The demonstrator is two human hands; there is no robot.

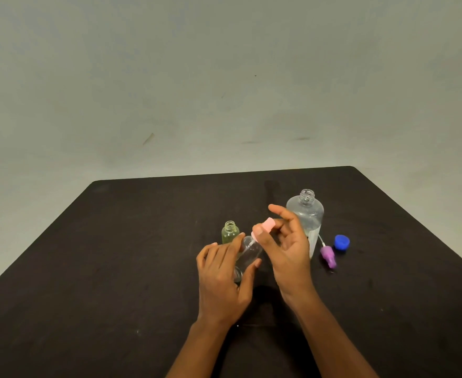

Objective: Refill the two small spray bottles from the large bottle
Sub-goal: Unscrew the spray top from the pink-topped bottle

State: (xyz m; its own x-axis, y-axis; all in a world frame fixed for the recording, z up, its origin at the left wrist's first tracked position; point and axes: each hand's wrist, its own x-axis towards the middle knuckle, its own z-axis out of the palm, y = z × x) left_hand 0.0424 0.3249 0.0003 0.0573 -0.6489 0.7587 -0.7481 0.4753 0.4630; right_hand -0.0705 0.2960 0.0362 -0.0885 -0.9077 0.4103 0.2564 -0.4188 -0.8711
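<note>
**A:** Where is the clear spray bottle [249,253] sitting?

**B:** It's tilting above the middle of the desk [142,241]. The left hand [221,274] is curling round its body, and the right hand [287,246] is pinching the pink spray cap [265,227] at the neck.

**A:** How is it handling?

**B:** It's looking light, thin-walled and probably slippery, so holding the body gently is seeming wisest.

**A:** And room?

**B:** The green bottle [230,233] is standing open just behind. The large bottle [307,214], purple sprayer [328,256] and blue cap [341,242] are crowding the right. Room is lying toward the left edge.
</note>
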